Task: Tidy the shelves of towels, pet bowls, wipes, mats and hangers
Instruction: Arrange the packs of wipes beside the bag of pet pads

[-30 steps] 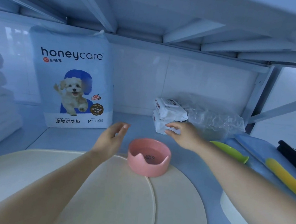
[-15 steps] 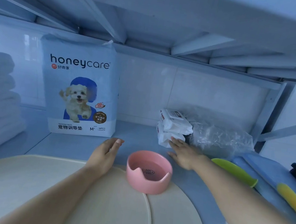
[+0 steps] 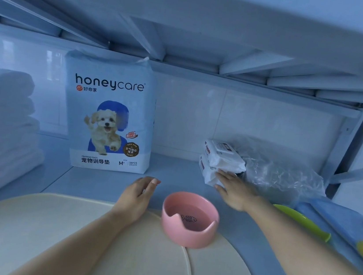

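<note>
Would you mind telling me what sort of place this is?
Most likely a pet-supply storage shelf in a home or shop. It holds a honeycare training pad pack, a pink pet bowl with a fishbone print and stacked wipes packs, under another shelf.

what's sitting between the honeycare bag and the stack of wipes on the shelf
Nothing: in the head view the shelf between the honeycare bag and the wipes is bare. The pink bowl sits nearer, in front of that gap.
</note>
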A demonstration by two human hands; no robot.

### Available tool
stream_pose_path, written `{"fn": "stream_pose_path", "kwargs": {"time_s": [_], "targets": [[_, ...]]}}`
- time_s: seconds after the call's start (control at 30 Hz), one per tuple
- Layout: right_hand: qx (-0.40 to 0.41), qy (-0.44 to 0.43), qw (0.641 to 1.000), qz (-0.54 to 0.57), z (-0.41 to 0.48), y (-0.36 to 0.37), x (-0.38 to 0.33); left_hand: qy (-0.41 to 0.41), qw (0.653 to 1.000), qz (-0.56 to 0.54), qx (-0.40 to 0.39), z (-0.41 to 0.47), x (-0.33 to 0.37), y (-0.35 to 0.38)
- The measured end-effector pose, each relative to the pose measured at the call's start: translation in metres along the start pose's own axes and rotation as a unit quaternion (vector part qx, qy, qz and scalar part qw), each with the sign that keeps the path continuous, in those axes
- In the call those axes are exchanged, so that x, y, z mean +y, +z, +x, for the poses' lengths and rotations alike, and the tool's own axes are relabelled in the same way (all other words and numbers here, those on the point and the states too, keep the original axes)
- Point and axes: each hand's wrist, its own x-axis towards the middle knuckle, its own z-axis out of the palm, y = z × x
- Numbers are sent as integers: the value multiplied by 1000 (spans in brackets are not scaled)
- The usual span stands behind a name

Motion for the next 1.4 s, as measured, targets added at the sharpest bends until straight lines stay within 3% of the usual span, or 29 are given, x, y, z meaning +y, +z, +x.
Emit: {"fn": "stream_pose_path", "kwargs": {"time_s": [0.27,0.47,0.7,0.8,0.9,1.0,1.2,1.4], "targets": [[132,-35,988,68,-9,-25,-37,-8,1000,-16,1,-2,5,-2],[99,-121,978,140,5,-44,-94,-29,999,-18,15,17,23,-40],[45,-100,961,256,30,-66,-153,-80,994,31,69,32,-2,-130],[63,-91,948,299,42,-64,-173,-126,984,52,113,39,-10,-166],[127,-84,923,353,47,-61,-192,-169,973,117,107,45,-18,-190],[160,-63,911,374,52,-59,-210,-189,970,109,108,48,-27,-201],[166,-54,913,368,54,-57,-230,-197,974,60,92,56,-38,-208],[132,-55,884,446,57,-60,-236,-164,975,137,63,63,-43,-211]]}}
